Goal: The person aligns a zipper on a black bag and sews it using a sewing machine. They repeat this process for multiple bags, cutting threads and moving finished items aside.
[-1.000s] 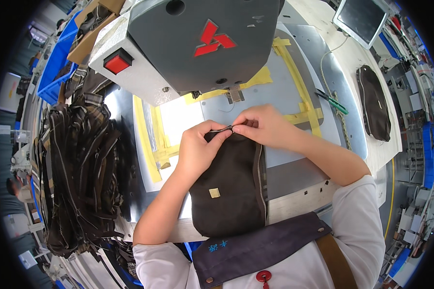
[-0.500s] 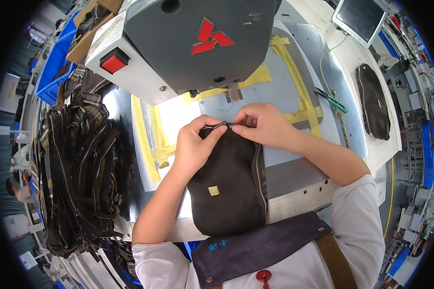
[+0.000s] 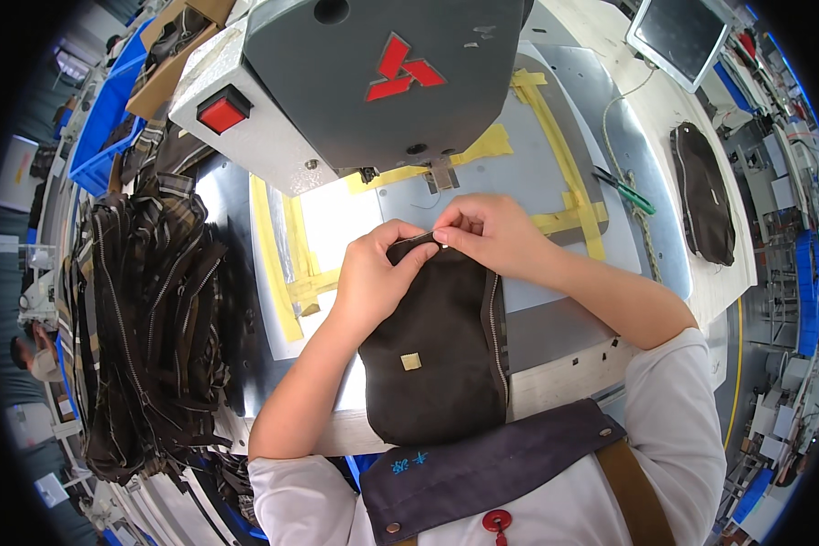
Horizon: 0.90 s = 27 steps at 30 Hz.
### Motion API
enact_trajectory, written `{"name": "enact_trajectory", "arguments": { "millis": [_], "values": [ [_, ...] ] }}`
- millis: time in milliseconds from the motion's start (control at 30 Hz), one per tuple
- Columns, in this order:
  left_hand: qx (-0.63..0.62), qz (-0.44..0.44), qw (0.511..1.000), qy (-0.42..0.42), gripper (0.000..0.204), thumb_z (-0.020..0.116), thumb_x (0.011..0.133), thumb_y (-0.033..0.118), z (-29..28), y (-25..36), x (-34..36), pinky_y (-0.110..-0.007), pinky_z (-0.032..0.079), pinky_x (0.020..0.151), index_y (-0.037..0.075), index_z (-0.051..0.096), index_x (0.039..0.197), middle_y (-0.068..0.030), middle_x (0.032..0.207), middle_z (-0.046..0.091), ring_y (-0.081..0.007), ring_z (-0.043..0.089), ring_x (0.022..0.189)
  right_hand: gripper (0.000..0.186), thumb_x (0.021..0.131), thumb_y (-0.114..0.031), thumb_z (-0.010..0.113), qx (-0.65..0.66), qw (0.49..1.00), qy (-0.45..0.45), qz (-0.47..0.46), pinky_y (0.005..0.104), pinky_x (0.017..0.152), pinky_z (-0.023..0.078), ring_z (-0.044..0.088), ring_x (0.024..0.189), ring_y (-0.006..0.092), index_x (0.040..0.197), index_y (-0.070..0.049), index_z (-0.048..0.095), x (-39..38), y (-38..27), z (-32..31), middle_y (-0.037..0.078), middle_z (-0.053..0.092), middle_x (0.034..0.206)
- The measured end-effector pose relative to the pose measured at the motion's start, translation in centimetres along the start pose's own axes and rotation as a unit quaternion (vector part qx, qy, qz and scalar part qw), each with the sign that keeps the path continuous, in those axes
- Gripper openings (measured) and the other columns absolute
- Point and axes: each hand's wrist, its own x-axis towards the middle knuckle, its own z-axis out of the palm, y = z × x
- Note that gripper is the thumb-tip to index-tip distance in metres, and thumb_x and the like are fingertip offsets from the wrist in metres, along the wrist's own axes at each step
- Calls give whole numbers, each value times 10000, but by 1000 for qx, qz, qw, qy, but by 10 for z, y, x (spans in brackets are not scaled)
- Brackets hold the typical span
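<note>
A dark brown fabric bag piece (image 3: 437,350) with a zipper down its right side and a small tan square patch lies on the metal work plate (image 3: 555,173) in front of me. My left hand (image 3: 373,273) grips its top left edge. My right hand (image 3: 487,232) pinches the top edge just beside it, fingertips of both hands almost touching. Both hands are right below the presser foot (image 3: 441,173) of a large grey sewing machine head (image 3: 355,77).
Yellow tape strips (image 3: 564,173) mark the plate. A pile of dark zippered pieces (image 3: 146,318) lies at the left. Another dark bag piece (image 3: 703,196) and a green-handled tool (image 3: 621,189) lie at the right. A screen (image 3: 682,36) stands at the far right; blue bins (image 3: 100,118) are far left.
Both hands with the bag's top edge have stayed under the machine head; the fingers shifted slightly along the edge.
</note>
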Motion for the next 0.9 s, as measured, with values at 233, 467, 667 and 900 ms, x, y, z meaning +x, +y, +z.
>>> {"name": "enact_trajectory", "arguments": {
  "millis": [233, 467, 667, 900],
  "values": [
    [-51, 16, 998, 23, 141, 706, 833, 103, 1, -3, -1, -263, 484, 738, -5, 653, 908, -63, 809, 678, -139, 619, 759, 185, 826, -158, 694, -73, 997, -23, -24, 312, 668, 497, 618, 738, 167, 917, -1, 653, -4, -1, -9, 87, 661, 823],
    [-45, 43, 998, 32, 149, 709, 830, 102, 4, -12, 0, -271, 485, 747, -7, 651, 914, -79, 828, 681, -153, 627, 785, 190, 840, -177, 679, -165, 984, -33, -60, 324, 698, 499, 621, 747, 208, 919, -9, 638, -2, -3, -6, 109, 647, 828],
    [-3, 33, 999, 5, 152, 713, 826, 106, 3, -3, -2, -277, 490, 744, -1, 665, 922, -81, 829, 692, -154, 638, 779, 169, 851, -178, 675, -68, 997, -36, -17, 295, 668, 486, 597, 714, 147, 907, -21, 646, -2, -8, -6, 65, 642, 789],
    [-49, 18, 998, 18, 143, 709, 838, 112, 4, -3, -1, -260, 483, 724, 2, 665, 918, -54, 803, 677, -117, 610, 754, 167, 848, -146, 704, -2, 999, -33, -6, 240, 622, 449, 530, 688, 58, 912, -7, 636, 1, 2, -8, 8, 606, 786]
  ]
}}
